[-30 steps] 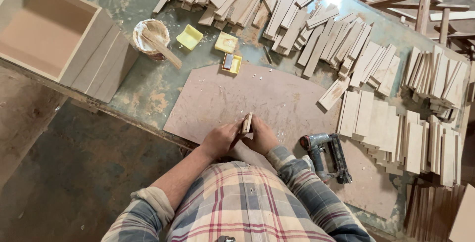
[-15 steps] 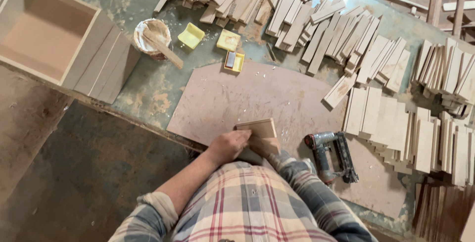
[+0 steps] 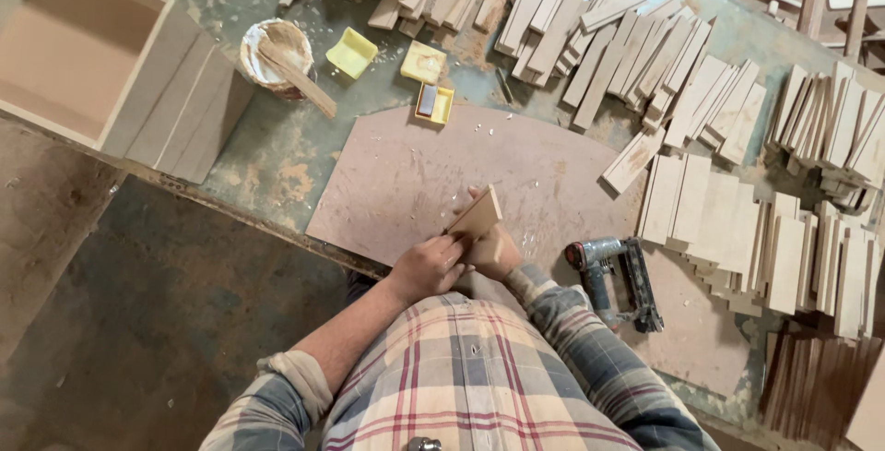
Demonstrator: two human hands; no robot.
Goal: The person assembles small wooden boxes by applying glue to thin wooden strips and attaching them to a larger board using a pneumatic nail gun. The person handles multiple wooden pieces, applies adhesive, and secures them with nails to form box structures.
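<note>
Wood piece [image 3: 477, 214] held at the near edge of the brown board [image 3: 406, 183], long axis slanting up-right, away from the body. Left hand [image 3: 431, 267] closed on its lower end; right hand [image 3: 493, 250] just behind, seems to grip it too, fingers partly hidden. Nail gun [image 3: 616, 278] lies right of the board's near edge, closer to the right hand. Glue pot [image 3: 277, 56] far left on the worktop [image 3: 277, 147].

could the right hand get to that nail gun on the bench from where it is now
Probably yes. The right hand is holding a small wooden piece together with the left hand, and the nail gun lies just to its right on the board, with nothing between them.
</note>
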